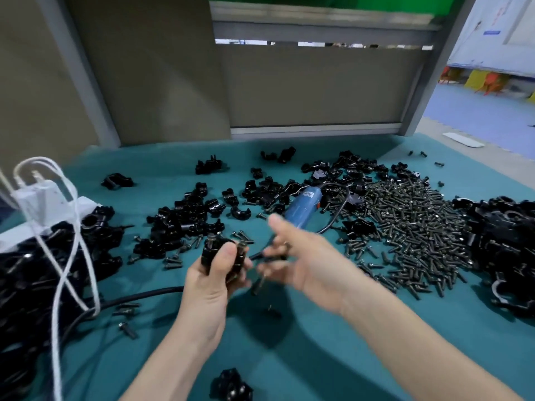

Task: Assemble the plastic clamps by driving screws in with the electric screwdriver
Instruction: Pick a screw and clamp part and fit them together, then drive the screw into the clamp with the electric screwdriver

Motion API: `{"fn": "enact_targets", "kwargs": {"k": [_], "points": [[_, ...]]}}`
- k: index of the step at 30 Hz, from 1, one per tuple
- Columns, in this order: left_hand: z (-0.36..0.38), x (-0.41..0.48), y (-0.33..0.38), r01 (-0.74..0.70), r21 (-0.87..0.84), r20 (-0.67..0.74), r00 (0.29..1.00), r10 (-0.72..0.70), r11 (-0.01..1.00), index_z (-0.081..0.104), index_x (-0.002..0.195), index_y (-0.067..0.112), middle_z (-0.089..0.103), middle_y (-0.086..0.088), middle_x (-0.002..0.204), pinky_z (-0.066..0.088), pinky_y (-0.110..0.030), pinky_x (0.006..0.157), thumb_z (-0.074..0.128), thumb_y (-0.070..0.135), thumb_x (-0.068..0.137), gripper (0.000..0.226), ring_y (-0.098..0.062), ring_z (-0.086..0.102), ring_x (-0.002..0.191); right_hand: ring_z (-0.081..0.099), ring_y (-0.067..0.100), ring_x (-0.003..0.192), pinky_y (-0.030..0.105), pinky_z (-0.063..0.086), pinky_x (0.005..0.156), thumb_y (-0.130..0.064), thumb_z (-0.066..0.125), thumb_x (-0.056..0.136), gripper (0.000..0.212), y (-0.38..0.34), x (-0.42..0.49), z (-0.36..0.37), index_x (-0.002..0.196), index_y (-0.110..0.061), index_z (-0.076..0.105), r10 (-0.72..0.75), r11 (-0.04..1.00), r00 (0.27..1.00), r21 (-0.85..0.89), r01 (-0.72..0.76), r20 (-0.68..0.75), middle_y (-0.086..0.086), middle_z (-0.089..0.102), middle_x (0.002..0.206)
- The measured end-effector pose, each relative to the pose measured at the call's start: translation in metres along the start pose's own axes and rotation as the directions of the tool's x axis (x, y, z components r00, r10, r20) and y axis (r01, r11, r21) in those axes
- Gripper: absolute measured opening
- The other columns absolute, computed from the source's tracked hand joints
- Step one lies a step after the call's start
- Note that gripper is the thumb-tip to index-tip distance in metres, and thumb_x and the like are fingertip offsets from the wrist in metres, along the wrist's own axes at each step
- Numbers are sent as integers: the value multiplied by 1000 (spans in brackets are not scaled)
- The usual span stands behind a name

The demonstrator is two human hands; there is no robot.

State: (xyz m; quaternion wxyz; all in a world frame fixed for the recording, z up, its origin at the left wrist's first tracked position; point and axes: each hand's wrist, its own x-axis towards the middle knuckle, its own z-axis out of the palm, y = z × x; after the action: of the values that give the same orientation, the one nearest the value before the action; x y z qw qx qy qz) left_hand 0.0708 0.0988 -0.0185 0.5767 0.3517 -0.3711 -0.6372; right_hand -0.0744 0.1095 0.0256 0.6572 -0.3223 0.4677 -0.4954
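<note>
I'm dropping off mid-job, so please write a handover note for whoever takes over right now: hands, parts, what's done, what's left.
Left hand: grips a black clamp above the mat.
Right hand: blurred, close beside the clamp. Small dark pieces show at its fingertips, and its grip is unclear.
Electric screwdriver: lies on the teal mat, in neither hand, between the loose clamp parts and the screw pile.
Clamp heaps sit far left and far right. I can't tell if they are assembled.
Done: one clamp picked up.
Left: pick up the screwdriver, drive its screws, repeat.
</note>
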Motion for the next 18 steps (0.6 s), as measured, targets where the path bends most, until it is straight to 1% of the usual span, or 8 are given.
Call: {"fn": "enact_targets", "kwargs": {"k": [3, 5, 6, 8, 12, 14, 16, 18], "points": [[-14, 12, 2, -10, -10, -50, 999, 10, 1000, 64, 69, 7, 66, -1, 61, 58, -22, 68, 79, 48, 67, 44, -16, 70, 68, 66, 17, 62, 32, 59, 71, -41, 72, 79, 47, -24, 37, -33, 104, -7, 50, -202, 953, 920, -282, 106, -337, 10, 60, 95], [-15, 14, 2, -12, 58, -30, 999, 14, 998, 68, 58, 14, 67, 1, 63, 54, -22, 76, 72, 40, 77, 32, -14, 70, 72, 64, 18, 72, 37, 56, 78, -48, 74, 78, 61, -30, 65, -51, 115, -9, 44, -272, 827, 857, -562, -25, -438, 10, 59, 108], [-16, 14, 1, -10, 78, -30, 999, 12, 997, 69, 54, 16, 66, 2, 63, 51, -25, 80, 65, 40, 77, 33, -11, 67, 70, 63, 20, 82, 36, 54, 77, -52, 75, 75, 73, -29, 77, -55, 122, -8, 41, -246, 736, 859, -663, -135, -449, 11, 57, 116], [-16, 13, 0, 6, 43, -50, 999, -4, 999, 68, 57, 18, 62, 1, 60, 46, -28, 77, 62, 42, 74, 30, -10, 59, 60, 57, 24, 94, 33, 49, 74, -57, 76, 70, 84, -24, 96, -57, 127, -6, 41, -154, 623, 873, -731, -278, -463, 11, 54, 121], [-16, 12, 0, 47, 52, -6, 999, -47, 998, 70, 57, 23, 56, 1, 57, 39, -23, 52, 64, 46, 70, 27, -10, 43, 47, 54, 20, 80, 35, 49, 74, -46, 80, 67, 62, -20, 116, -52, 107, -10, 49, -141, 705, 846, -653, -278, -514, 4, 55, 92], [-17, 12, -3, 48, 36, 28, 998, -49, 998, 68, 61, 22, 59, -1, 60, 34, -20, 45, 61, 43, 72, 25, -10, 36, 45, 59, 24, 83, 39, 53, 79, -42, 79, 65, 57, -16, 117, -53, 103, -10, 51, -148, 775, 828, -584, -242, -540, 7, 58, 92], [-18, 13, -5, 55, 22, 46, 997, -56, 998, 63, 76, 16, 65, -5, 67, 30, -18, 42, 61, 40, 73, 24, -10, 32, 43, 62, 25, 85, 37, 56, 74, -34, 78, 65, 51, -13, 115, -53, 103, -10, 53, -139, 915, 839, -391, -94, -527, 10, 62, 97], [-20, 14, -9, 65, 19, 50, 997, -66, 998, 57, 83, 13, 67, -7, 70, 29, -18, 42, 59, 37, 75, 26, -10, 31, 43, 62, 23, 79, 32, 55, 65, -23, 75, 70, 40, -17, 109, -52, 101, -10, 53, -116, 992, 871, -91, 82, -477, 10, 62, 95]]}}
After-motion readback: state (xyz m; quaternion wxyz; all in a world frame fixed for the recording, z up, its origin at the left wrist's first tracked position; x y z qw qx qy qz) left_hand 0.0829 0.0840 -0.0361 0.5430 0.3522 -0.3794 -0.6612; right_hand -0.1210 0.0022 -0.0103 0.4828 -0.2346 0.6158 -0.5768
